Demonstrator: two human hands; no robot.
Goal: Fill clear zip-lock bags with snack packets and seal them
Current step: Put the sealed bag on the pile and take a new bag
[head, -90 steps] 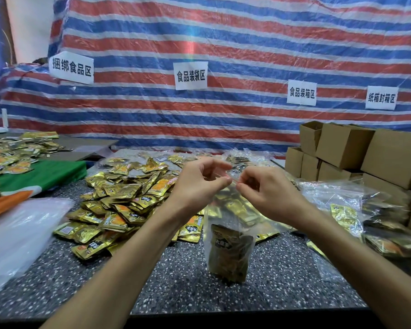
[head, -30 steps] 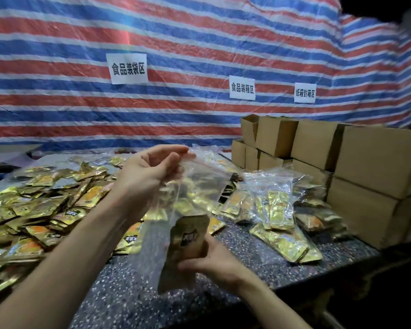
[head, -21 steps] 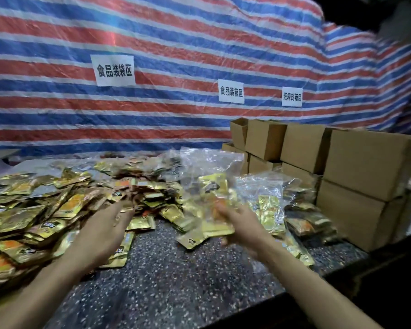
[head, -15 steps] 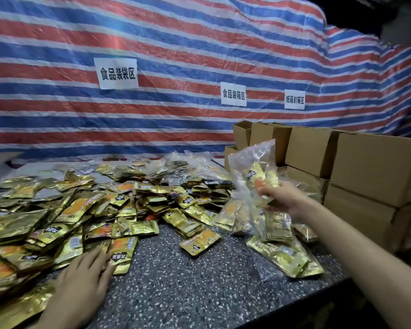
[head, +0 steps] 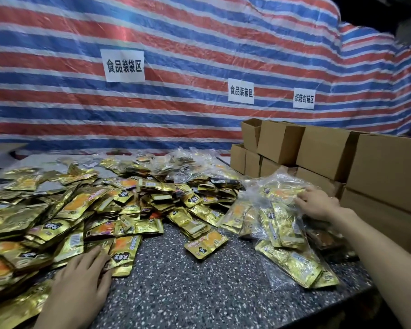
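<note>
A big heap of gold snack packets (head: 86,210) covers the left and middle of the speckled table (head: 188,288). My left hand (head: 81,279) lies flat at the heap's near edge, fingers straight on the packets. To the right lies a pile of filled clear zip-lock bags (head: 278,224). My right hand (head: 318,203) rests on the topmost filled bag (head: 280,191) at the pile's far side, fingers spread over it. One loose packet (head: 205,243) lies alone between heap and pile.
Stacked cardboard boxes (head: 342,157) stand along the right, close behind the bag pile. A striped tarp wall (head: 176,43) with paper signs hangs behind the table. The table's front edge runs diagonally at the lower right.
Both hands first pinched the bag's top, then my right hand carried the filled bag right and set it on the pile. My left hand dropped onto the loose packets.
</note>
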